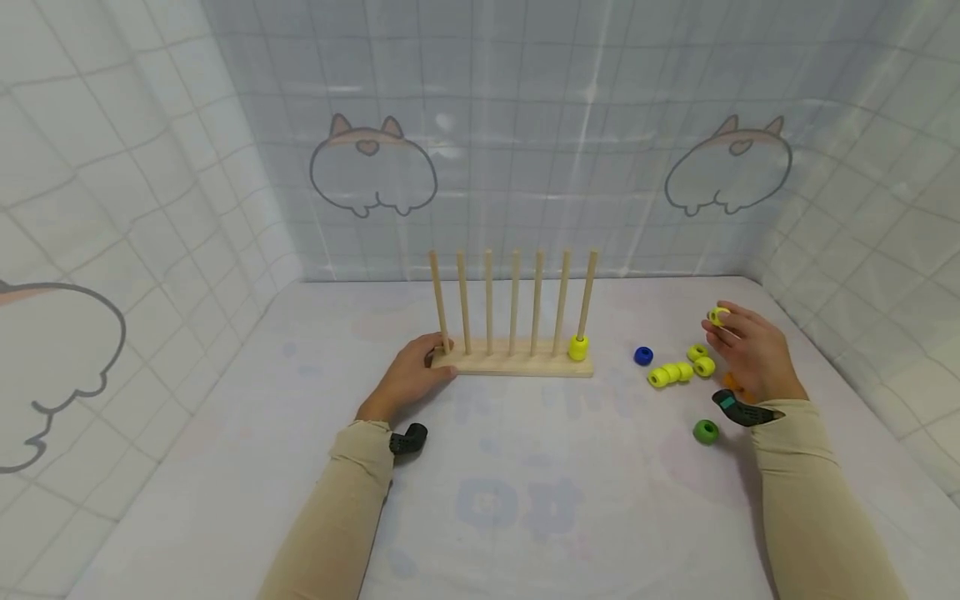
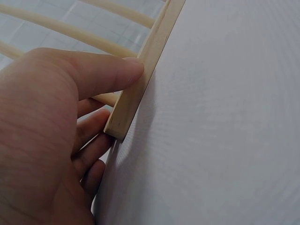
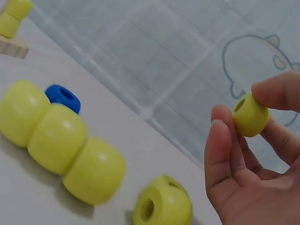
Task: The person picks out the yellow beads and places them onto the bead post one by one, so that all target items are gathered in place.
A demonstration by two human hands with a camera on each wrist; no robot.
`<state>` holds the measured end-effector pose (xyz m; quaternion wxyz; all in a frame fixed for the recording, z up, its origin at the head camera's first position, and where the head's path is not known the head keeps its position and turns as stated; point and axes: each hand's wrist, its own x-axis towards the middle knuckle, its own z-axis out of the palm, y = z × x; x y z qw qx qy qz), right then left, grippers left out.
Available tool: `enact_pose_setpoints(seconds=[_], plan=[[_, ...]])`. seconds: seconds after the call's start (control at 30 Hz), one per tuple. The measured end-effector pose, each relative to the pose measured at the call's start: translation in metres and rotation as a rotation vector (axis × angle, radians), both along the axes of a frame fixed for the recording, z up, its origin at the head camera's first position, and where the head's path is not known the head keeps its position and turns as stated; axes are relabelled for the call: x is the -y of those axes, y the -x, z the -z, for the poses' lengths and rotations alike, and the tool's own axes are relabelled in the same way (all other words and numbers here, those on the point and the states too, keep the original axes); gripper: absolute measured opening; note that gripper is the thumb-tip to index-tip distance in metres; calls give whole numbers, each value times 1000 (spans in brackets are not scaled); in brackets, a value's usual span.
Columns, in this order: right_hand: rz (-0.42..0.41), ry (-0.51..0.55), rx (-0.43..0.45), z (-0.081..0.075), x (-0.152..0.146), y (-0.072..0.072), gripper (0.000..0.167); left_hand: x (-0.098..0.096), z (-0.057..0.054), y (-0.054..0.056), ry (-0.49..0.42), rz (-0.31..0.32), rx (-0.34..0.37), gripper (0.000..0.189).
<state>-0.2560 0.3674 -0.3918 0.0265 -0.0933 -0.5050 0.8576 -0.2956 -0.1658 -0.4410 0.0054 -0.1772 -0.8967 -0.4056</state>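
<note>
A wooden peg rack (image 1: pixel 517 363) with several upright dowels stands on the table. My left hand (image 1: pixel 408 375) grips its left end, the thumb along the front edge of the base (image 2: pixel 136 93) and the other fingers behind. Two yellow beads (image 1: pixel 578 348) are stacked on the rightmost dowel. To the right, my right hand (image 1: pixel 756 354) pinches a yellow bead (image 3: pixel 251 116) between thumb and fingers, raised above the table, its hole showing. Below it lie a row of three yellow beads (image 3: pixel 58 138) and two more yellow beads (image 1: pixel 703 367) side by side.
A blue bead (image 1: pixel 643 356) lies between the rack and the yellow row. Nearer the front is a green bead (image 1: pixel 706 432). Orange beads (image 1: pixel 731 382) are partly hidden behind the right hand. Tile-patterned cloth walls (image 1: pixel 525 150) enclose the table at back and sides.
</note>
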Motion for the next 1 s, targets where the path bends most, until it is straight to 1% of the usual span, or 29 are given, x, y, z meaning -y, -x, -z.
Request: enact_pose_setpoints(seconds=[0.17, 0.27, 0.37, 0.5, 0.57, 0.7, 0.83, 1.0], plan=[[27, -2, 23, -1, 12, 6, 51, 2, 1, -1, 0, -4, 4, 39], [44, 3, 35, -3, 19, 6, 60, 2, 1, -2, 0, -10, 11, 41], [40, 18, 10, -6, 26, 4, 55, 1, -2, -4, -4, -16, 21, 45], [11, 10, -51, -10, 32, 3, 37, -1, -4, -4, -8, -19, 26, 48], [-10, -8, -84, -10, 35, 4, 32, -1, -3, -3, -9, -17, 25, 47], [-36, -35, -112, -10, 41, 6, 30, -2, -2, -2, -8, -19, 26, 45], [-67, -61, -118, -10, 45, 4, 29, -1, -1, -4, -5, -22, 34, 47], [-110, -86, -168, -15, 50, 3, 28, -1, -2, -3, -4, -17, 23, 48]])
